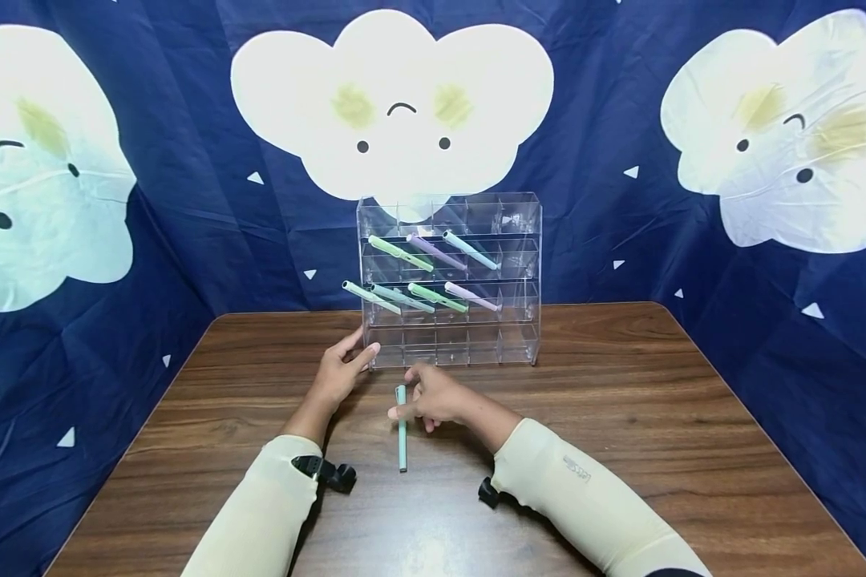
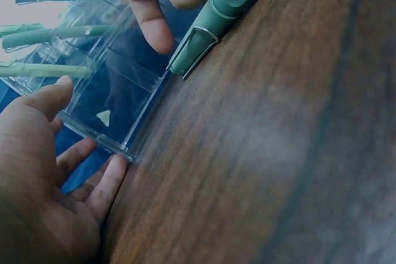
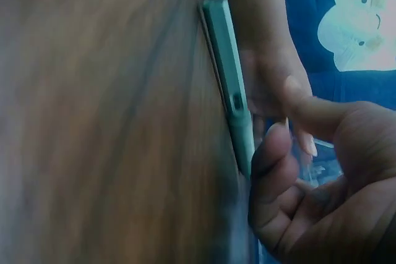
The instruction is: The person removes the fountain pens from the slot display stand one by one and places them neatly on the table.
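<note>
While the clear plastic rack (image 1: 483,322) is held at its lower left edge by the left hand (image 1: 341,373), a slim teal-green pen (image 1: 402,442) on the brown wooden bench (image 1: 621,385) before the rack is overhung by the right hand (image 1: 439,397), fingers parted.

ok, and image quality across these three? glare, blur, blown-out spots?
Head: mostly crisp, glare on the table at bottom centre, middle cloud nearly blown out. Left wrist: upper-left corner washed out around the racked pens, hazy sheen on the table. Right wrist: dim and bluish, table grain smeared, teal pen clearer.
</note>
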Tool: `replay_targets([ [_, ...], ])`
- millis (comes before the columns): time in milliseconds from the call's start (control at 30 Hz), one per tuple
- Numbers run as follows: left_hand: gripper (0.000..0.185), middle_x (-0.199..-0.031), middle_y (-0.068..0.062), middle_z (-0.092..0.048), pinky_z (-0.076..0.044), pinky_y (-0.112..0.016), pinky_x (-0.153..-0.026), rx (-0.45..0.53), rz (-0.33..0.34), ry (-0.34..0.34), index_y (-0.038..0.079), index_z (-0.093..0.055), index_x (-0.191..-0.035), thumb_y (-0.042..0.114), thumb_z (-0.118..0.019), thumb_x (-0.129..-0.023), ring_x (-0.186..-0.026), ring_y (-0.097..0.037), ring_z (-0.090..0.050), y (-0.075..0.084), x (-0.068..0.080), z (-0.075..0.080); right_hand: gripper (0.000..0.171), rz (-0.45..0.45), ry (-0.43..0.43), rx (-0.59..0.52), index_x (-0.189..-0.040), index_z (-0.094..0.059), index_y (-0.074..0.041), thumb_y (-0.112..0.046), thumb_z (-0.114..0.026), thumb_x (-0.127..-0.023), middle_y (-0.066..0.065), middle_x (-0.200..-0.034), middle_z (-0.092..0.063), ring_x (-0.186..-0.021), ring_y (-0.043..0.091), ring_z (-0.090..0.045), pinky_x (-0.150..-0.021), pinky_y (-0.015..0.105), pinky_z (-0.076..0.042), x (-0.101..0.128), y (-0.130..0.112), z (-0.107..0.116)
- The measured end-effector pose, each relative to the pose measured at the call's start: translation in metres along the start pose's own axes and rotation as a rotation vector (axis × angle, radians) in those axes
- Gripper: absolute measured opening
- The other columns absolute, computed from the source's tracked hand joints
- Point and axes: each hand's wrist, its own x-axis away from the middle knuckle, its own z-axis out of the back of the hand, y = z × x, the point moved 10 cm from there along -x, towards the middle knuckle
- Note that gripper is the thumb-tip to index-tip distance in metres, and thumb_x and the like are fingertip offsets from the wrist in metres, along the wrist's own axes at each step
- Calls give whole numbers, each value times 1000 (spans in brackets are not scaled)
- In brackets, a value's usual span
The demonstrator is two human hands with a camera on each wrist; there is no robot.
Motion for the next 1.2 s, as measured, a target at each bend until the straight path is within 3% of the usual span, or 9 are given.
replay_targets([
  [467,65,-168,-20,-49,-62,-24,-101,-12,15,4,23,-46,-167,31,-72,-108,-140,-34,-61,-3,1,1,77,41,32,14,-151,-43,6,-12,-90,-92,1,-69,-59,-44,13,-51,-41,23,-44,14,-7,27],
  [933,66,-164,-24,-53,-62,-18,-93,-28,1,13,20,-46,-167,29,-73,-108,-133,-29,-65,-1,0,-2,74,148,76,-23,-150,-43,5,-11,-88,-93,-2,-71,-61,-46,13,-55,-45,24,-47,23,-10,57],
  [1200,64,-165,-22,-53,-62,-18,-93,-21,0,14,19,-47,-167,27,-72,-108,-134,-31,-64,-1,0,-2,59,195,197,-36,-139,-52,5,-9,-88,-94,2,-83,-62,-49,16,-55,-48,28,-51,29,-15,87],
])
